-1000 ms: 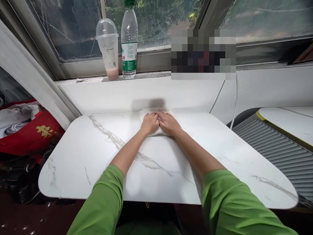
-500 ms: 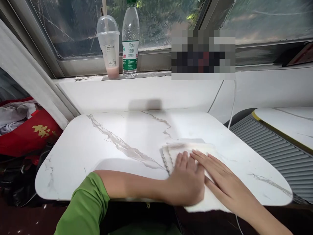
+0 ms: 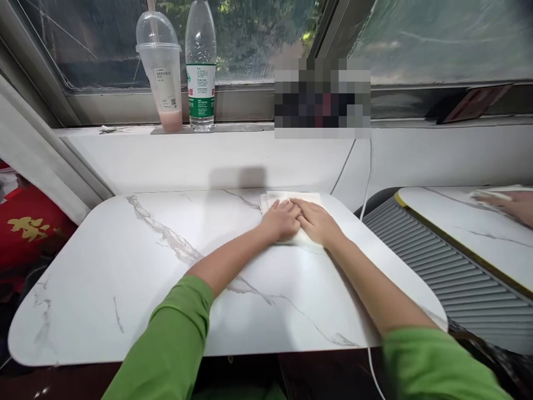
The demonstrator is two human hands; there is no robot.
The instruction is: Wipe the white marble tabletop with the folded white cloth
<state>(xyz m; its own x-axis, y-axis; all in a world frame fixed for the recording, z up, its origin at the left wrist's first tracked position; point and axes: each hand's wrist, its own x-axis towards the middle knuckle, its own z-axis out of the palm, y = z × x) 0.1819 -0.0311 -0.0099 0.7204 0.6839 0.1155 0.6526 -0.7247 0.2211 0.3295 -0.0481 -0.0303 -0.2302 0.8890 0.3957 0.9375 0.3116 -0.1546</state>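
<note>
A folded white cloth [image 3: 272,196] lies on the white marbled tabletop [image 3: 137,289], close to its back edge by the wall. My left hand [image 3: 283,221] presses down on the cloth with its fingers stretched forward. Beside it, my right hand [image 3: 320,222] lies flat on the cloth's right part, fingertips touching the left hand. Both palms face down, hiding much of the cloth.
On the sill behind stand a lidded plastic cup [image 3: 164,83] and a clear bottle [image 3: 201,78]. A white cable [image 3: 367,175] hangs near the table. At right, another person's hand [image 3: 518,205] rests on a cloth on a second table [image 3: 449,216].
Both my hands and the cloth have moved away from the table's front edge to its back edge. Another person's hand has come into view at the right.
</note>
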